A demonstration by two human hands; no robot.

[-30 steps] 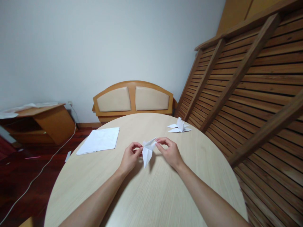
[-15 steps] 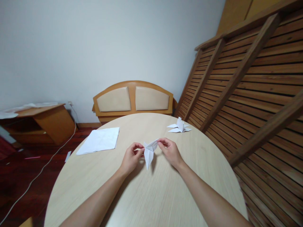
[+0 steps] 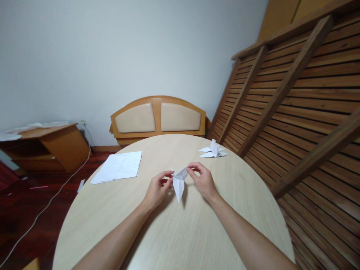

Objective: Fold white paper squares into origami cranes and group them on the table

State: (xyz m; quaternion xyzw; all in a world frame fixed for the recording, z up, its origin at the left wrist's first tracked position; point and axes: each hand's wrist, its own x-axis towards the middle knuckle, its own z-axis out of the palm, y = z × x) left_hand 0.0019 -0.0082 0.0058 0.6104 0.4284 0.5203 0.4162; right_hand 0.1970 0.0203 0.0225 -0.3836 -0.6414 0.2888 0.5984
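Observation:
Between my hands, just above the table, hangs a white folded paper crane [image 3: 179, 186], one pointed wing directed down toward me. My left hand [image 3: 158, 189] has its thumb and fingers curled at the crane's left side, around a small folded part mostly hidden by the fingertips. With thumb and forefinger, my right hand [image 3: 203, 180] pinches the upper right point of the crane. Beyond my right hand, more folded white paper cranes [image 3: 213, 149] rest close together near the table's far edge; their number is hard to tell.
A stack of white paper sheets [image 3: 118, 167] lies on the left of the round table [image 3: 180, 236]. Behind the table stands a padded headboard [image 3: 158, 117]. A slatted wooden frame [image 3: 303, 112] leans along the right. A white cable [image 3: 50, 202] runs over the floor near a wooden desk [image 3: 67, 144].
The crane has turned slightly, its lower wing swinging a little to the right. My left fingers have shifted and spread a bit at its left side; my right hand has barely moved.

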